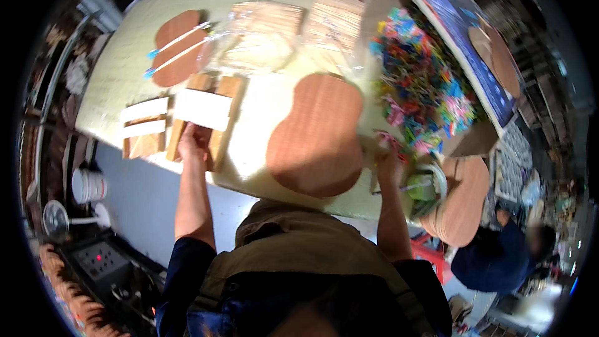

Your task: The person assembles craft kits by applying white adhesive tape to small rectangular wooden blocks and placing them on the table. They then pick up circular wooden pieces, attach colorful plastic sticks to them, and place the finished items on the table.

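On the left part of the pale table, my left hand has its fingers curled between two wooden bars, at the lower edge of a white strip that lies across them. What those fingers hold, if anything, is hidden. My right hand is closed at the table's right side, beside a pink tangle; blur hides what is in it. Between my hands lies a brown guitar-shaped wooden panel, flat and touched by neither. A smaller wooden block with white strips is left of my left hand.
A cardboard box of tangled colourful pieces stands at right. Near my right forearm are a green-filled container and stacked guitar-shaped panels. Plastic-wrapped wooden pieces and another panel lie at the back. A person is at lower right.
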Motion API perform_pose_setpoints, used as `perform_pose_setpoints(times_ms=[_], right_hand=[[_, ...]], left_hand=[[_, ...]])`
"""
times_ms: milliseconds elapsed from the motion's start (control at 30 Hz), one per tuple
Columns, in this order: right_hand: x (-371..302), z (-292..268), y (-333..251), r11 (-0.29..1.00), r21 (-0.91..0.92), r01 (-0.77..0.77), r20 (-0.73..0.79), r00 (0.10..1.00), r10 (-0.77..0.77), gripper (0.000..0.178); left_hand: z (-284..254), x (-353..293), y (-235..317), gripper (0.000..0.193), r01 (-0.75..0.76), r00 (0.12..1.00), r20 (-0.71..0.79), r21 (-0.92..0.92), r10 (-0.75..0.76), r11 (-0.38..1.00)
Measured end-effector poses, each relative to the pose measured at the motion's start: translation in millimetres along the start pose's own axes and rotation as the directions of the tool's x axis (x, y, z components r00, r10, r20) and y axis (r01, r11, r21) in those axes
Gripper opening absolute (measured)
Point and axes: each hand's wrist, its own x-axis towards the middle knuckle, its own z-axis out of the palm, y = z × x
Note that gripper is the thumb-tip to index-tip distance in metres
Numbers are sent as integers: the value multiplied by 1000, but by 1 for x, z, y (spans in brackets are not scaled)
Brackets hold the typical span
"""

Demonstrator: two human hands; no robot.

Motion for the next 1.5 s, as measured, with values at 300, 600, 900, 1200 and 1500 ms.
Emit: perform_pose_setpoints(times_ms=[300,600,900,1200,1500], right_hand=[[2,0,-7,956,287,68,11,997,-74,32],[16,9,-26,-291,890,-352,353,934,-52,4],[11,17,-40,-390,802,-453,458,885,-86,4],[16,-10,-33,518,853,-69,121,990,-69,21],[95,2,-12,746,421,515,-214,856,-471,21]], left_hand=[[75,-72,0,2,-611,789,109,241,604,754],[202,-169,-136,11,-1000,16,981,17,192,0],[204,-155,-171,7,-999,21,993,18,117,33],[204,-157,-168,5,-994,64,987,51,150,93],[202,-150,-171,9,-982,86,980,54,178,178]])
